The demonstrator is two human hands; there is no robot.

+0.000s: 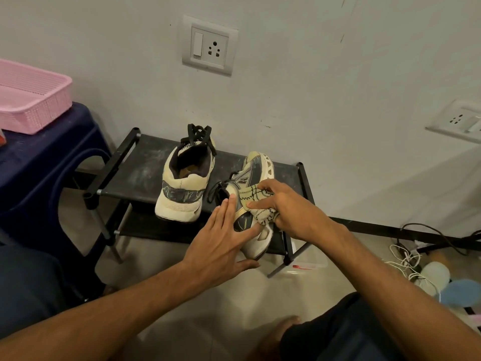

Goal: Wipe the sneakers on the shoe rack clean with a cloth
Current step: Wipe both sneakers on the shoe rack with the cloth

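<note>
Here, the right hand (289, 207) grips a bunched cloth (256, 201) against a sneaker (256, 168) tipped sideways on the rack (130, 173), apparently to expose that side for wiping. The left hand (221, 241), fingers flat, braces it. The other sneaker (182, 183) stands upright alongside.

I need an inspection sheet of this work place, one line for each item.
Surface: rack, top shelf dusty.
Job's things: upright sneaker on rack; tilted sneaker on its side; cloth against it.
Clutter: pink basket on blue stool, left.
Grippers: left hand presses tilted sneaker, fingers straight; right hand grips cloth.
Cables: white and black cables on floor, right.
Surroundings: wall with two sockets.
</note>
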